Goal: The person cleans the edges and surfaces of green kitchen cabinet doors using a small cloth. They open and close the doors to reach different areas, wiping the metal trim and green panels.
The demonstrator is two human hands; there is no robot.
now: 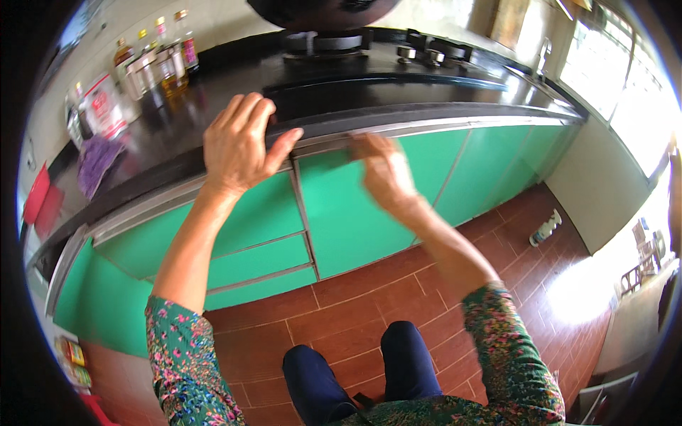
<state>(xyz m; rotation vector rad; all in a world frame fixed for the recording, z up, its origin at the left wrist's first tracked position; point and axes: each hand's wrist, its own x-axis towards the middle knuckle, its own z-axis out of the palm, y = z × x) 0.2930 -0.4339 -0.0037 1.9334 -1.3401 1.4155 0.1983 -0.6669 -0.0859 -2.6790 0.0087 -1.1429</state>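
Observation:
My left hand (237, 141) is at the front edge of the black countertop (229, 85), thumb spread from the fingers and nothing in its grasp. Whether the palm rests on the edge or hovers over it is unclear. My right hand (384, 165), blurred, has its fingers curled at the metal trim (426, 127) under the counter's edge. It is before the upper part of a green cabinet door (346, 223). Its fingertips are partly hidden, so I cannot tell whether they grip anything. Green drawer fronts (261, 255) lie below my left hand.
A wok (325, 13) sits above the gas burner (327, 42). Bottles (184, 42), a white-and-red bag (105, 106), a purple cloth (98, 162) and a red basin (37, 191) stand to the left. A spray bottle (544, 229) stands on the tiled floor (351, 319) at right.

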